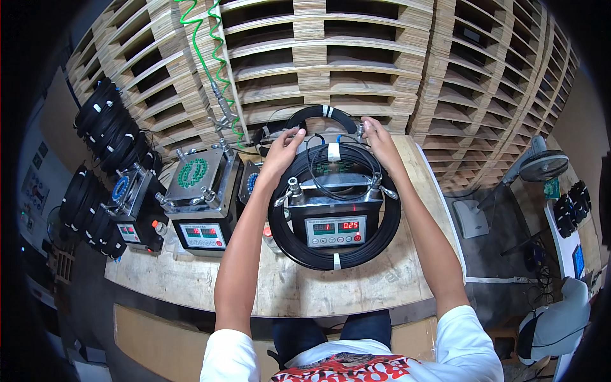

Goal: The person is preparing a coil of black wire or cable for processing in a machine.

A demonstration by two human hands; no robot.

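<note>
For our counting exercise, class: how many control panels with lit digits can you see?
3: the leftmost panel, the middle panel to its right, and the front panel, seen inside the black cable coil. More may be hidden behind the left forearm.

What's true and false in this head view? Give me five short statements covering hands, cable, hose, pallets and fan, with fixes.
1. The black cable coil rings the lit display panel in the picture. True.
2. The left hand and right hand are both below the display panel in the picture. False: both are above it.
3. The spiral hose is red. False: it is green.
4. The pallets are made of wood. True.
5. The fan is on the person's left. False: it is on the right.
</note>
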